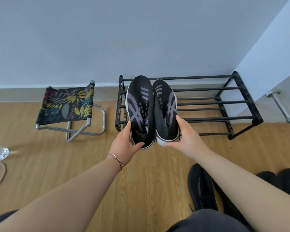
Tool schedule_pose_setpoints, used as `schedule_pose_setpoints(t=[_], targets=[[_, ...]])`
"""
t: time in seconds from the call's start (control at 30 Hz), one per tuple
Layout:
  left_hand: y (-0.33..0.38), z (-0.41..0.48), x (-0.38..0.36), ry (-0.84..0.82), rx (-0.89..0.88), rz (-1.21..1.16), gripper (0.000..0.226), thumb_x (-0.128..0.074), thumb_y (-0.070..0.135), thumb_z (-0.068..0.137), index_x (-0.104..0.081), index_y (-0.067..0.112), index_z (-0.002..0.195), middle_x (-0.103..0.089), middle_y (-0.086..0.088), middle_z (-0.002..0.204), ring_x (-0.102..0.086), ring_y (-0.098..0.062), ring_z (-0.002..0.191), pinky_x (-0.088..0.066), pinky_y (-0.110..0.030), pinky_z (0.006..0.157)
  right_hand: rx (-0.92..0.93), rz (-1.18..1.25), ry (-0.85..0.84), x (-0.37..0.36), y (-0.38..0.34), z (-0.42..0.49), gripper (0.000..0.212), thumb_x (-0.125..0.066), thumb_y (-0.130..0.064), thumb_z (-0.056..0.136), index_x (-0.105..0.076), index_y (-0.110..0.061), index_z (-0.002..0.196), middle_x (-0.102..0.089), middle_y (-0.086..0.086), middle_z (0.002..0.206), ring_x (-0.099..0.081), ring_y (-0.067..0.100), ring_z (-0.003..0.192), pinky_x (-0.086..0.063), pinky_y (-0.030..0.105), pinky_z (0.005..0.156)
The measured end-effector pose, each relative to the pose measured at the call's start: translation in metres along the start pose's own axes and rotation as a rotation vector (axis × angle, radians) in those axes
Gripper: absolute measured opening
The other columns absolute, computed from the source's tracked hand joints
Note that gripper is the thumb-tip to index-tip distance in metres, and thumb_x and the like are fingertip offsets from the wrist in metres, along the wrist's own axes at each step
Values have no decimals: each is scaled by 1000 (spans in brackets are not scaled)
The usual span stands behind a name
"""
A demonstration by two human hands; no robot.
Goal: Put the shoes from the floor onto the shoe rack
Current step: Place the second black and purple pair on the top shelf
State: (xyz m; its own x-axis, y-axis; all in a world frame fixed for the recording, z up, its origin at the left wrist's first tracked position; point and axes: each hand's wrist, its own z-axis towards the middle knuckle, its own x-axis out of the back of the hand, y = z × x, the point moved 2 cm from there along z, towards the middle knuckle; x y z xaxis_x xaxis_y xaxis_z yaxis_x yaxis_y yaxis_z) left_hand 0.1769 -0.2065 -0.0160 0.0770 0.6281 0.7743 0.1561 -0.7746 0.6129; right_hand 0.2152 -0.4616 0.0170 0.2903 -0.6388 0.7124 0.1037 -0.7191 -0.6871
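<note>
I hold a pair of black sneakers with grey stripes side by side, toes pointing toward the wall. My left hand (124, 144) grips the heel of the left sneaker (140, 101). My right hand (187, 138) grips the heel of the right sneaker (165, 108). Both shoes hover over the left end of the black metal shoe rack (216, 102), which stands against the wall with nothing on its bars. A black shoe (200, 186) lies on the wooden floor under my right forearm. Two more dark shoes (279, 180) sit at the right edge.
A folding stool (67, 104) with a leaf-print fabric seat stands left of the rack. A clear plastic bottle (0, 153) and a thin hoop lie at the far left. A metal door stop (280, 106) juts out by the white wall at right.
</note>
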Motion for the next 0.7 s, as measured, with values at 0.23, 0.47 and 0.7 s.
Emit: schedule_pose_setpoints(t=[0.23, 0.47, 0.7], targets=[[10, 19, 17, -58, -31, -30, 122, -81, 58, 72, -7, 23, 163, -40, 0, 161, -40, -19, 145, -38, -30, 111, -41, 30, -2, 9, -12, 16, 111, -86, -44, 70, -22, -25, 159, -39, -3, 158, -38, 17, 143, -37, 42, 117], [15, 37, 28, -52, -116, 91, 127, -84, 55, 67, -5, 23, 162, -45, -4, 155, -41, -24, 142, -39, -36, 112, -44, 33, -1, 19, -19, 35, 104, -85, -43, 72, -28, -25, 157, -45, -2, 155, -42, 18, 141, -39, 43, 114], [17, 66, 35, -8, -20, -92, 105, -85, 45, 74, -24, 28, 158, -50, 4, 153, -51, -20, 135, -45, -30, 98, -49, -5, 44, 22, -24, 67, 88, -82, -34, 76, -37, -25, 151, -52, -2, 149, -48, 21, 135, -45, 43, 108]])
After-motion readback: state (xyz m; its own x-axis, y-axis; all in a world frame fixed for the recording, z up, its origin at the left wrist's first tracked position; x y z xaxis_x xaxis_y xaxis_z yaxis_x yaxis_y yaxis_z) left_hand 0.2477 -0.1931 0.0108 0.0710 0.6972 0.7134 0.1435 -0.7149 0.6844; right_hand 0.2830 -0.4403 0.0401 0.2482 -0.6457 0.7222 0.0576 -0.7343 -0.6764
